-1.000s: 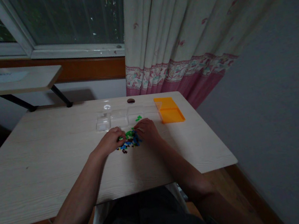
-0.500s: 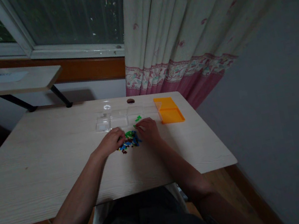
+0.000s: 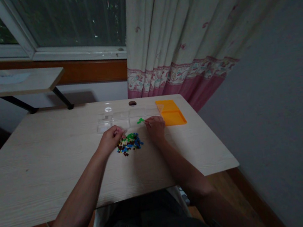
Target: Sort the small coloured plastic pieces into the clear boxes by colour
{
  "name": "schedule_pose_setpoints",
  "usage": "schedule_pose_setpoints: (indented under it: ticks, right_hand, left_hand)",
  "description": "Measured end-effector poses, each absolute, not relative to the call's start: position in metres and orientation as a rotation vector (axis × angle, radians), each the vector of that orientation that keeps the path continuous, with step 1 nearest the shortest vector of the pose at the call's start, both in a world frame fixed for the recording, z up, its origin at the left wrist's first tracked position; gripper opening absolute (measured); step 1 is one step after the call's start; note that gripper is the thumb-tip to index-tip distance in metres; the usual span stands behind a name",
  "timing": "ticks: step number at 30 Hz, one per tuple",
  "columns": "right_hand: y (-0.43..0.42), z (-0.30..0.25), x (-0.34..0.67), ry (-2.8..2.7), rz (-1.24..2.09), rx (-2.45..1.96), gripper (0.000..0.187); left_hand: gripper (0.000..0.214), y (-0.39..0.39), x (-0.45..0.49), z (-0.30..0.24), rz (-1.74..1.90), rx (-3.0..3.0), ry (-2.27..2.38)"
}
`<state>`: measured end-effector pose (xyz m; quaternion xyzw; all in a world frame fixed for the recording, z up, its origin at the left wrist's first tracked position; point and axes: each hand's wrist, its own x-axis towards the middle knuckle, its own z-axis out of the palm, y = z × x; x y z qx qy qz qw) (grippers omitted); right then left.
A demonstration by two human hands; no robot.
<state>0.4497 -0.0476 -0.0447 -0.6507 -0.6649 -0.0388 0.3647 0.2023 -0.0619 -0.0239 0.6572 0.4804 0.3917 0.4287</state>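
A pile of small blue, green, dark red and yellowish plastic pieces lies on the table between my hands. My left hand rests at the pile's upper left edge, its fingers curled together; whatever they may hold is too small to make out. Beyond the pile is a clear plastic box with compartments. Several green pieces are in one of its middle compartments. My right hand reaches over the box's near side, thumb and finger pinched at a small green piece beside those green ones.
An orange tray lies to the right, touching or just under the box's right end. At the back of the table is a round cable hole. A raised shelf stands at the back left. Curtains hang behind.
My right hand has moved right and slightly away from me, from the pile's edge to the green pieces in the box. My left hand has drawn back a little to the left, uncovering more of the pile.
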Motion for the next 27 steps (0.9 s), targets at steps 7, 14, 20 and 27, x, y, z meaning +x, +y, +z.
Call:
schedule_pose_setpoints:
  ticks: [7, 14, 20, 27]
  right_hand:
    - [-0.04, -0.051, 0.454, -1.702, -0.097, -1.592, 0.03]
    - [-0.06, -0.037, 0.436, -1.847, -0.021, -1.405, 0.023]
    - [-0.075, -0.04, 0.404, -2.059, 0.084, -1.193, 0.02]
    - [-0.076, -0.043, 0.395, -2.076, 0.138, -1.202, 0.021]
  left_hand:
    - [0.043, -0.06, 0.212, -0.025, 1.067, 1.428, 1.168]
    - [0.042, -0.057, 0.214, -0.028, 1.109, 1.341, 1.14]
    - [0.041, -0.056, 0.217, -0.033, 1.082, 1.39, 1.086]
    - [0.038, -0.063, 0.222, -0.03, 1.068, 1.461, 1.07]
